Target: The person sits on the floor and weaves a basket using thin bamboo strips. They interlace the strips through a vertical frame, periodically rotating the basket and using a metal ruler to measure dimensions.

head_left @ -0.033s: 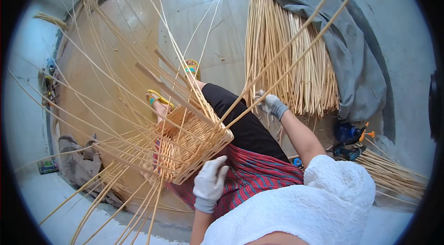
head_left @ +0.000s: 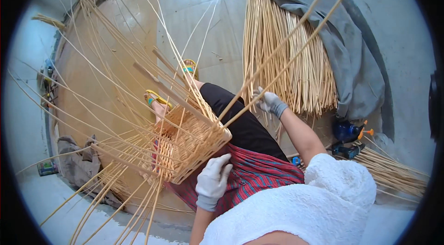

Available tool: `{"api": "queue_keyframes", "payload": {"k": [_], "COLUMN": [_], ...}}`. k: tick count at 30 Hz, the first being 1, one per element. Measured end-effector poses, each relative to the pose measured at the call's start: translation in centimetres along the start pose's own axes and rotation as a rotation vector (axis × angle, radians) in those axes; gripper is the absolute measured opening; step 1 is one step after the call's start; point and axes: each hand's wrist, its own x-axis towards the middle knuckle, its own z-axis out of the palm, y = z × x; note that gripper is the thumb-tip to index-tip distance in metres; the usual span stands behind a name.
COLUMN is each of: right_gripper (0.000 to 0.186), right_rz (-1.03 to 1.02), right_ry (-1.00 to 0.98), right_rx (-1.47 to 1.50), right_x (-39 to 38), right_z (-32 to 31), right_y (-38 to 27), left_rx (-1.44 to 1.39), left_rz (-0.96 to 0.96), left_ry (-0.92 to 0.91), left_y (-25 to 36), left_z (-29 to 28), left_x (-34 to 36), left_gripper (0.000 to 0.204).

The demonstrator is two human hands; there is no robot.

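Note:
A partly woven wicker basket [head_left: 187,145] rests on my lap over black trousers and a red striped cloth [head_left: 249,166], its long loose canes fanning outward. My left hand [head_left: 212,182], in a pale knit glove, is just below the basket's near right corner, fingers loosely bent and apart with nothing visible in them. My gloved right hand [head_left: 266,101] is at the left edge of a big bundle of peeled canes [head_left: 293,55], beyond two long stakes rising from the basket; its fingers are curled, and whatever they grip is too small to make out.
A grey cloth [head_left: 351,64] lies along the bundle. At right are a blue spray bottle [head_left: 344,130], a dark power tool [head_left: 347,151] and more canes [head_left: 391,171]. A crumpled cloth [head_left: 78,162] and small items sit at left, by the wall. My sandalled feet [head_left: 155,99] rest on the floor.
My left hand has shifted a little up and right, and my right hand slightly up and left, along with a small shift of the whole view.

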Motion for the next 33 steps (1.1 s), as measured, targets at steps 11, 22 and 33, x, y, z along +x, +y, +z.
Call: {"api": "queue_keyframes", "payload": {"k": [11,22,33], "right_gripper": [0.015,0.036,0.046], "right_rz": [-0.192,0.408,-0.341], "right_ry": [-0.12,-1.005,-1.077], "right_rx": [-0.135,-1.068,-0.926], "right_x": [-4.8,-26.7,-17.5], "right_z": [7.2,14.9,15.9], "right_y": [-2.5,9.9,16.1], "left_rx": [-0.005,-0.736,0.366], "left_rz": [0.024,-0.033,-0.343], "left_ry": [-0.083,-0.247,0.088], "left_y": [-1.3,-2.1,-12.5], "left_z": [0.5,3.3,-10.2], "left_x": [-2.8,-2.1,-16.9], "left_gripper": [0.031,0.037,0.029]}}
